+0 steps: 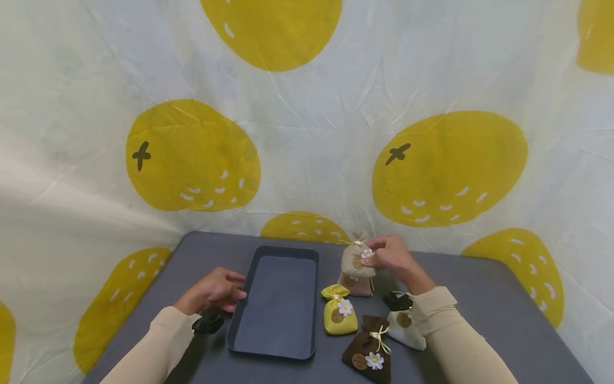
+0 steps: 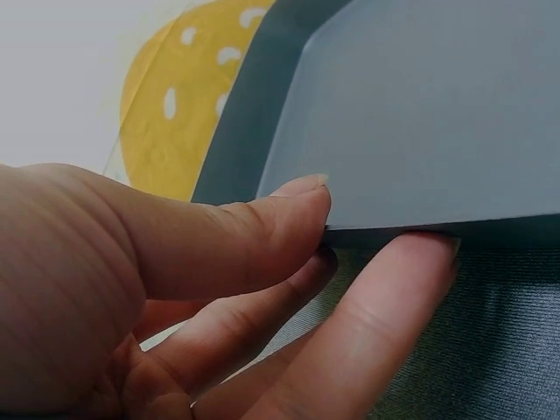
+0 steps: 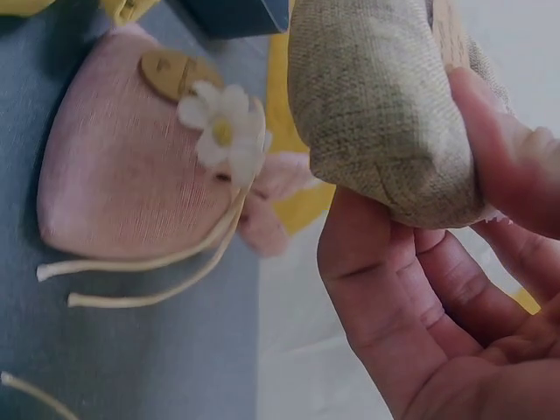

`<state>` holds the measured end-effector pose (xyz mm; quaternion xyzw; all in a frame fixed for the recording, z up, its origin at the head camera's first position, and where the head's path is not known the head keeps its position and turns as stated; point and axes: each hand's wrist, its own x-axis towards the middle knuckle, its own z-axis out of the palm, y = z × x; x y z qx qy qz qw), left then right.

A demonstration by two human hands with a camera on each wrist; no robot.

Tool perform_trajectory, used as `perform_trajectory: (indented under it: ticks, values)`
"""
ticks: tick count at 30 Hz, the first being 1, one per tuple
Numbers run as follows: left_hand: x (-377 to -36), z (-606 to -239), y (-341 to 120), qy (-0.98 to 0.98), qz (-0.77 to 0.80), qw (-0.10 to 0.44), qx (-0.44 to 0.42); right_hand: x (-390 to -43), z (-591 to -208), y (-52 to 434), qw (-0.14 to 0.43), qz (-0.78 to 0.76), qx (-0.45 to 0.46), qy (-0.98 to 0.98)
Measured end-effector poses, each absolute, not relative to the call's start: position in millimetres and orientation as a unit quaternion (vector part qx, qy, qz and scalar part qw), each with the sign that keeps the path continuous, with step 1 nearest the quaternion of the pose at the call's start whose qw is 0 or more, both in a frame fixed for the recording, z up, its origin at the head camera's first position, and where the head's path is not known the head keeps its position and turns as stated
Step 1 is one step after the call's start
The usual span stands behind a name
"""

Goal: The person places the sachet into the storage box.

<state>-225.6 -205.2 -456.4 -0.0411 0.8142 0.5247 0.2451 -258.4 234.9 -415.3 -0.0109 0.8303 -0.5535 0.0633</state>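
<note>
My right hand [image 1: 392, 258] pinches a beige drawstring sachet [image 1: 357, 260] with a white flower and a round wooden tag, lifted off the table. Below it lies a pink sachet [image 3: 131, 157], partly hidden in the head view but plain in the right wrist view. At the left edge of a dark grey rectangular tray [image 1: 275, 349], my left hand [image 1: 218, 289] grips the rim between thumb and fingers. In the left wrist view the thumb [image 2: 254, 236] lies over the rim, with fingertips against the outer side. Nothing lies in the tray.
Right of the tray lie a yellow sachet [image 1: 340, 319], a dark brown sachet [image 1: 371, 346] and a white sachet [image 1: 405, 330], the last partly under my right forearm. A pale curtain [image 1: 316, 160] with yellow fruit prints hangs behind the grey table [image 1: 484, 309].
</note>
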Motion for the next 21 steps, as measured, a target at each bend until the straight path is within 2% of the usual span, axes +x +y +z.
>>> perform_trajectory:
  ticks: [21]
  values:
    - [-228.2,-460.0,-208.5,0.812,0.527,0.244,-0.046,-261.2,-414.5,182.8,0.072,-0.541,-0.049,0.836]
